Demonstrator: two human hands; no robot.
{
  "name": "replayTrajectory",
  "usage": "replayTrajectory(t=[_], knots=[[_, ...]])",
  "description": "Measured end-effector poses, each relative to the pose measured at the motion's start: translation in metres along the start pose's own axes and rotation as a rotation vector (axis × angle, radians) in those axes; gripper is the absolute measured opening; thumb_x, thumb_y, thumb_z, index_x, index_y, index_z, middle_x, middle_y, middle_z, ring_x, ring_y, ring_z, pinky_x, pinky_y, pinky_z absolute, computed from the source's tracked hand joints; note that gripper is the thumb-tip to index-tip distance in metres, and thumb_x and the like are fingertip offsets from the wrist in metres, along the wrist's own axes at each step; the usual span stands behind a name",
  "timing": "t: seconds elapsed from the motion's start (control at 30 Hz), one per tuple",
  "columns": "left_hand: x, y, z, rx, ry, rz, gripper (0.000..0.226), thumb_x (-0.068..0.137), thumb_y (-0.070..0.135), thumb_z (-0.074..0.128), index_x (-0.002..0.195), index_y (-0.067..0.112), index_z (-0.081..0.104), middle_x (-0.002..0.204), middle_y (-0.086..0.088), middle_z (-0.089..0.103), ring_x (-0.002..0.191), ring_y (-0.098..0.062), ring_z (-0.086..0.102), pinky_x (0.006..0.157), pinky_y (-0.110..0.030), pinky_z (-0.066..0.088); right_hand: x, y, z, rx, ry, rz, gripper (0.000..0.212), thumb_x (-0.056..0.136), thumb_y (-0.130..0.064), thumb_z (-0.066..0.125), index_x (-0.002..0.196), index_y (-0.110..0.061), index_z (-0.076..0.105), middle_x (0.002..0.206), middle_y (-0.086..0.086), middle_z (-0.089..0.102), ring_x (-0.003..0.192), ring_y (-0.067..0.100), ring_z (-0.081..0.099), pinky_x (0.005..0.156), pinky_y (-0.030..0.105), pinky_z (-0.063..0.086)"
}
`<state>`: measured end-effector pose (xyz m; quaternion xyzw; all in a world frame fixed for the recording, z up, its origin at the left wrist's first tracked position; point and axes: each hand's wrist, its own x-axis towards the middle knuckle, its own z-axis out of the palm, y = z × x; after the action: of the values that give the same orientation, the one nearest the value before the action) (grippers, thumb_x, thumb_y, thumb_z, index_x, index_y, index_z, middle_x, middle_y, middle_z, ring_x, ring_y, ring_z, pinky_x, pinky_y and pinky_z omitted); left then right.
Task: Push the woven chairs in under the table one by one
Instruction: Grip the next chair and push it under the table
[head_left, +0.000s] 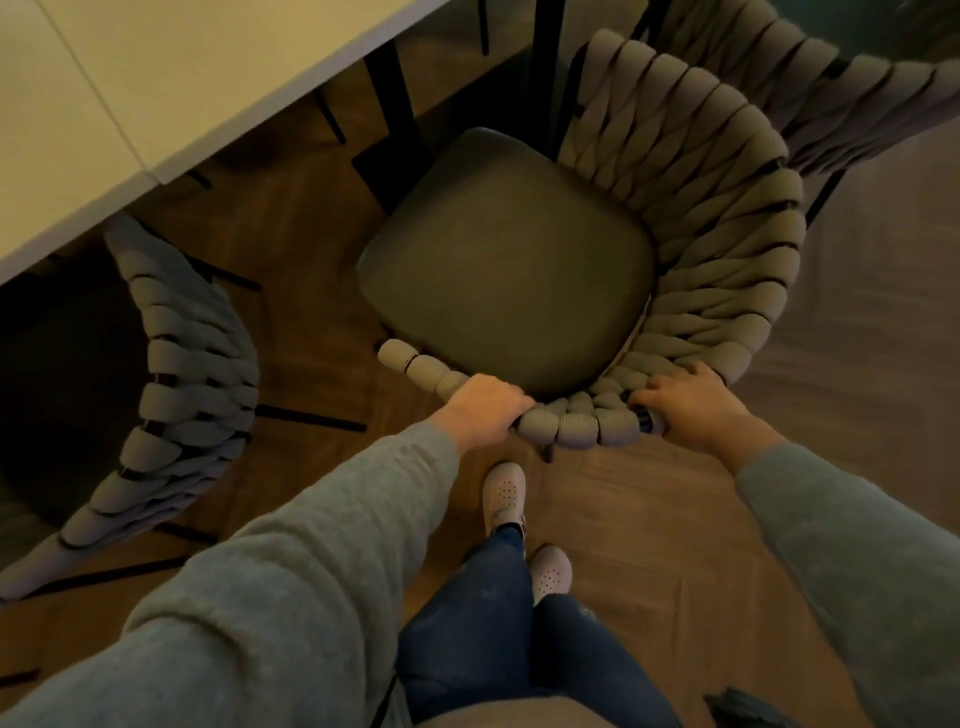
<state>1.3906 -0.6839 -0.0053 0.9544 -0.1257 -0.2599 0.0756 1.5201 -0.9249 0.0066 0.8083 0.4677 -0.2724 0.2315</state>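
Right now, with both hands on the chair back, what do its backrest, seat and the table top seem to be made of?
Backrest: thick grey padded cord, likely fabric, woven over a dark frame that shows through the gaps.
Seat: a smooth dark cushion with a dull sheen, possibly leather or vinyl.
Table top: pale, flat and matte with a seam line; laminate or painted board, hard to tell.

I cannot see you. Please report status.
Left hand and right hand grip woven chair back. Seat outside table. Nothing blocks.
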Motion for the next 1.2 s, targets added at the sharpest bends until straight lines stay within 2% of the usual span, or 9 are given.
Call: replayTrajectory(t=[0.4, 0.57, 0.63, 0.7, 0.77, 0.9, 0.97, 1.07, 1.2], knots=[[-0.012, -0.074, -0.006, 0.062, -0.047, -0.05, 0.035, 0.092, 0.026, 0.054, 0.126, 0.034, 0.056, 0.121, 0.01, 0.063, 0.113, -0.013, 0.058, 0.093, -0.034, 0.039, 0.041, -0.031, -0.042, 0.065, 0.002, -0.089, 0.036, 0.091, -0.03, 0.055, 0.126, -0.031, 0.049, 0.118, 0.003, 0.054, 0.109, 0.025, 0.053, 0.097, 0.043, 0.036], [-0.005, -0.07, -0.01, 0.053, -0.099, -0.068, 0.038, 0.091, 0.033, 0.056, 0.128, 0.034, 0.053, 0.127, 0.008, 0.06, 0.118, -0.016, 0.055, 0.099, -0.035, 0.036, 0.044, -0.01, -0.037, 0.168, 0.003, -0.189, 0.059, 0.086, -0.035, 0.062, 0.141, -0.032, 0.039, 0.123, -0.001, 0.055, 0.112, 0.021, 0.052, 0.096, 0.036, 0.039], [-0.005, -0.063, -0.015, 0.05, -0.154, -0.118, 0.053, 0.084, 0.053, 0.06, 0.132, 0.032, 0.051, 0.131, 0.006, 0.058, 0.123, -0.018, 0.051, 0.107, -0.04, 0.031, 0.043, 0.009, -0.035, 0.153, -0.008, -0.237, 0.069, 0.084, -0.038, 0.064, 0.145, -0.034, 0.033, 0.128, -0.004, 0.055, 0.116, 0.019, 0.052, 0.098, 0.036, 0.038], [-0.006, -0.053, -0.017, 0.043, -0.195, -0.169, 0.08, 0.076, 0.072, 0.058, 0.14, 0.027, 0.044, 0.137, 0.002, 0.053, 0.129, -0.022, 0.045, 0.113, -0.046, 0.024, 0.044, 0.033, -0.033, 0.064, -0.028, -0.273, 0.073, 0.084, -0.039, 0.063, 0.147, -0.035, 0.029, 0.13, -0.005, 0.054, 0.119, 0.019, 0.051, 0.101, 0.038, 0.037], [-0.002, -0.035, -0.021, -0.04, -0.192, -0.196, 0.094, 0.073, 0.08, 0.052, 0.146, 0.024, 0.036, 0.142, -0.001, 0.048, 0.133, -0.024, 0.042, 0.115, -0.048, 0.021, 0.047, 0.064, -0.035, -0.027, -0.043, -0.285, 0.073, 0.084, -0.039, 0.063, 0.148, -0.036, 0.028, 0.132, -0.005, 0.053, 0.12, 0.018, 0.05, 0.103, 0.038, 0.034], [0.027, 0.009, -0.031, -0.424, -0.131, -0.284, 0.1, 0.071, 0.081, 0.056, 0.149, 0.024, 0.033, 0.145, 0.002, 0.046, 0.132, -0.019, 0.044, 0.11, -0.037, 0.036, 0.066, 0.133, -0.041, -0.183, -0.029, -0.279, 0.076, 0.084, -0.035, 0.064, 0.149, -0.036, 0.025, 0.134, -0.005, 0.053, 0.121, 0.018, 0.05, 0.104, 0.036, 0.035], [0.047, 0.029, -0.041, -0.605, -0.121, -0.354, 0.099, 0.071, 0.076, 0.061, 0.149, 0.025, 0.031, 0.148, 0.003, 0.042, 0.133, -0.018, 0.041, 0.108, -0.033, 0.036, 0.077, 0.162, -0.046, -0.239, -0.017, -0.301, 0.072, 0.085, -0.032, 0.062, 0.148, -0.036, 0.028, 0.134, -0.005, 0.053, 0.121, 0.018, 0.05, 0.104, 0.036, 0.036], [0.077, 0.064, -0.054, -0.631, -0.144, -0.397, 0.098, 0.072, 0.076, 0.061, 0.149, 0.024, 0.03, 0.147, -0.001, 0.04, 0.131, -0.022, 0.041, 0.107, -0.035, 0.037, 0.091, 0.194, -0.052, -0.347, -0.009, -0.358, 0.071, 0.087, -0.031, 0.062, 0.149, -0.035, 0.028, 0.143, -0.005, 0.048, 0.13, 0.018, 0.044, 0.107, 0.037, 0.032], [0.111, 0.103, -0.048, -0.573, -0.054, -0.505, 0.087, 0.079, 0.064, 0.064, 0.147, 0.02, 0.033, 0.14, -0.005, 0.046, 0.123, -0.024, 0.048, 0.1, -0.035, 0.04, 0.102, 0.211, -0.055, -0.386, -0.035, -0.436, 0.063, 0.091, -0.024, 0.056, 0.148, -0.036, 0.031, 0.15, -0.007, 0.039, 0.142, 0.02, 0.03, 0.116, 0.05, 0.019]])
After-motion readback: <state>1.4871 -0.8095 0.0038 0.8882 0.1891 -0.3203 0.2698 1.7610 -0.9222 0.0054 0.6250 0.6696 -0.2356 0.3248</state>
